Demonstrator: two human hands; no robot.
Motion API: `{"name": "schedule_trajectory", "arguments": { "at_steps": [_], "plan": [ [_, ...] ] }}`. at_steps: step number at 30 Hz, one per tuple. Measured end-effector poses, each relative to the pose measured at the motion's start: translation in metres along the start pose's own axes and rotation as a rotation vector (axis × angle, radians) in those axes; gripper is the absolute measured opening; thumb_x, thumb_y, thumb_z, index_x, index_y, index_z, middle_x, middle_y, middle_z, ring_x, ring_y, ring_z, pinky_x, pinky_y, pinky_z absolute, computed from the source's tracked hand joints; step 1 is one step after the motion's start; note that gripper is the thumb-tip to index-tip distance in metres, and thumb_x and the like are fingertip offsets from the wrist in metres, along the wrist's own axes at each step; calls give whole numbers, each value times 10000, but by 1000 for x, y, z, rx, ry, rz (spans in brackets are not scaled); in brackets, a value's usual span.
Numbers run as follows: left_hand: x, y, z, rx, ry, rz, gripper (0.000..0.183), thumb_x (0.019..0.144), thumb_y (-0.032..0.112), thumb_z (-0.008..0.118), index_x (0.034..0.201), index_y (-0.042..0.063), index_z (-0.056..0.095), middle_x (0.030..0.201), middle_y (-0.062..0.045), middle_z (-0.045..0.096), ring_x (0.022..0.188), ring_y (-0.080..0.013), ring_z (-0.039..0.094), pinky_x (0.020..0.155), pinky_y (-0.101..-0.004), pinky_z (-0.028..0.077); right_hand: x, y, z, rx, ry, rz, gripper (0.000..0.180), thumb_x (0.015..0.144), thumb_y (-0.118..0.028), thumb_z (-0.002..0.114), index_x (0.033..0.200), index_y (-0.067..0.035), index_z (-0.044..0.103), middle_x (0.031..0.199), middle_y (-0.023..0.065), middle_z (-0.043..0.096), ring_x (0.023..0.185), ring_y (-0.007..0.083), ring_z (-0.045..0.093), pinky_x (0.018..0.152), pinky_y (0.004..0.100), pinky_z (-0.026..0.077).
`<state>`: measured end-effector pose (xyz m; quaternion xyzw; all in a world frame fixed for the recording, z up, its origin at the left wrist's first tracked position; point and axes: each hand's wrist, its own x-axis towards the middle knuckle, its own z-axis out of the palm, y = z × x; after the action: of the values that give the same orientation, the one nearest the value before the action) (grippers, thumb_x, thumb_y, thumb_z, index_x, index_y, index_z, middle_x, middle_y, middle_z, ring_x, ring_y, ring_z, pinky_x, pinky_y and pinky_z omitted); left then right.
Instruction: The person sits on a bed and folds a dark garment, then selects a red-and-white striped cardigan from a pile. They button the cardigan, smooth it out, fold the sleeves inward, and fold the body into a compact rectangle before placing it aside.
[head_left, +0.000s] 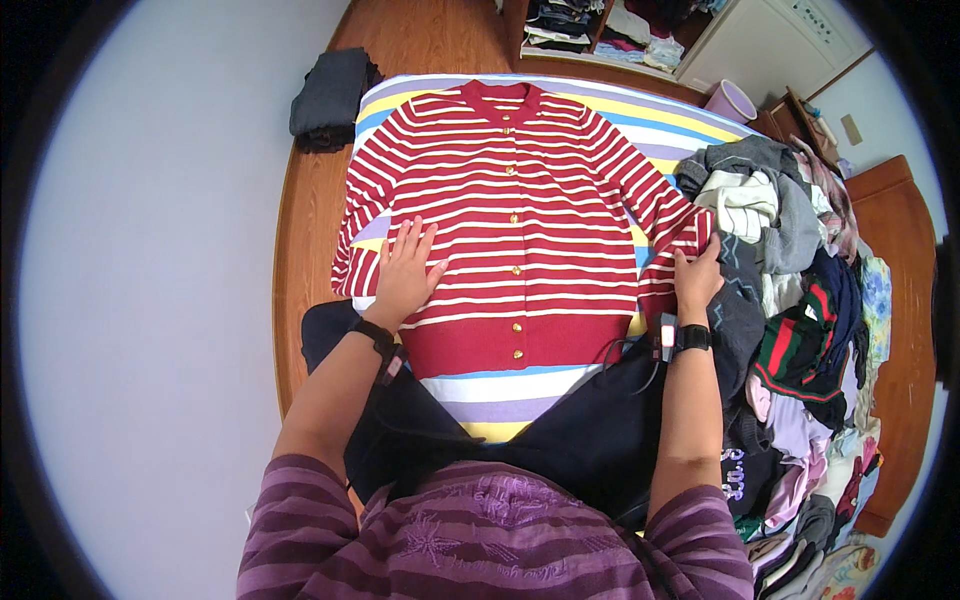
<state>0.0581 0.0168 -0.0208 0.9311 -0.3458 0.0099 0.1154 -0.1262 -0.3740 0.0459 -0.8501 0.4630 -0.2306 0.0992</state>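
Note:
A red and white striped cardigan (465, 277) with gold buttons lies spread front side up on a striped bedsheet (480, 412), its collar away from me. My left hand (407, 266) rests flat on the cardigan's left edge, fingers extended, beside the sleeve on that side. At the right, my right hand (697, 271) grips the end of the other sleeve, which is bent near the cuff; the fingertips are partly hidden by the fabric. Both wrists wear black bands with small devices.
A heap of mixed clothes (795, 322) lies along the right side by the wooden headboard (892, 330). Folded dark garments (330, 97) stand in a stack at the upper left. Beyond the bed are shelves with clothes (622, 37) and a light purple bin (731, 101).

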Motion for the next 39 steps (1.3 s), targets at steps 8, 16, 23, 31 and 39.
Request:
{"name": "schedule_trajectory", "arguments": {
  "at_steps": [8, 16, 23, 31, 39],
  "plan": [
    [40, 21, -38, -1281, -64, -416, 658, 971, 515, 340, 1391, 9, 344, 1428, -185, 363, 1339, -260, 339, 1090, -368, 281, -65, -63, -48, 1067, -976, -109, 197, 892, -93, 597, 1081, -34, 601, 942, 18, 638, 859, 133, 594, 802, 285, 475],
    [58, 51, -60, -1950, -90, -915, 337, 860, 135, 637, 1114, -73, 562, 1026, -167, 659, 885, -258, 662, 774, -395, 565, -192, -109, -71, 1058, -2147, -608, 214, 917, -151, 588, 1086, -20, 591, 983, 22, 616, 917, 106, 557, 814, 268, 450],
    [1, 101, -134, -1289, -503, -11, 208, 828, 182, 668, 975, 38, 638, 799, -18, 633, 718, -92, 550, 621, -265, 473, -89, -92, -51, 1022, -861, -308, 225, 884, -65, 588, 1108, -76, 577, 1098, 29, 617, 935, 124, 582, 793, 266, 455],
    [-80, 152, -210, -1223, -1324, 830, 373, 888, 314, 628, 912, -53, 564, 782, -79, 633, 696, -124, 534, 646, -318, 458, -138, -154, -69, 836, -1267, -915, 440, 868, -49, 547, 1304, -81, 494, 1386, 117, 443, 1287, 250, 413, 1063, 358, 330],
    [-87, 111, -255, -1833, -477, 273, 430, 955, 198, 521, 1328, -4, 451, 1168, -87, 615, 1037, -121, 590, 897, -270, 481, -175, -99, -62, 1418, -1737, 11, 696, 933, -540, 387, 1437, -74, 273, 1433, 111, 389, 1292, 276, 417, 1078, 414, 353]
  ]
}}
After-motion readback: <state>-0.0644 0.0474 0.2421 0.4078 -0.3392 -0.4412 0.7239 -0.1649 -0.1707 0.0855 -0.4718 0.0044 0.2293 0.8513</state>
